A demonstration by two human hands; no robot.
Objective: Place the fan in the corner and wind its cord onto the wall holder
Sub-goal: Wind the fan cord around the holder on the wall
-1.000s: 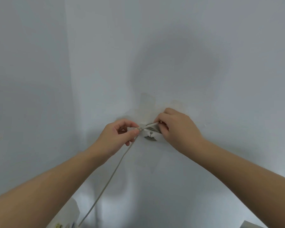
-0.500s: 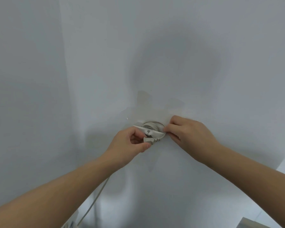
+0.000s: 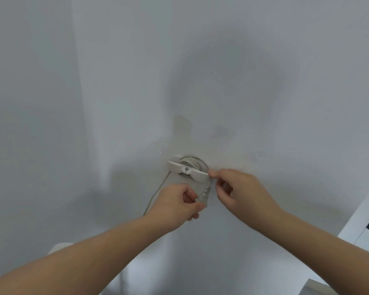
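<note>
Left of centre, cord (image 3: pixel 158 194) trailing down the wall from the wall holder (image 3: pixel 175 165), with several turns wound round the hub. Below it, left hand (image 3: pixel 177 206) pinching the plug (image 3: pixel 206 194) between thumb and curled fingers. At right, right hand (image 3: pixel 243 192) with index fingertip (image 3: pixel 210 172) against the holder's right wing; grasp on anything not discernible.

The lower end of the plug (image 3: pixel 206 191) is buried in the curled fingers (image 3: pixel 192 195) of the left hand (image 3: pixel 175 205), and the cord (image 3: pixel 156 194) drops out of sight behind that wrist. The bar of the wall holder (image 3: pixel 188 168) covers part of the turns wound behind it. Whether the right hand (image 3: pixel 241 192) pinches anything or only touches the bar's tip cannot be told. A pale rounded shape (image 3: pixel 59 246) at lower left sits mostly behind the forearm; a white cabinet (image 3: pixel 362 222) is cut by the right edge, a grey corner (image 3: pixel 313 288) by the bottom edge
</note>
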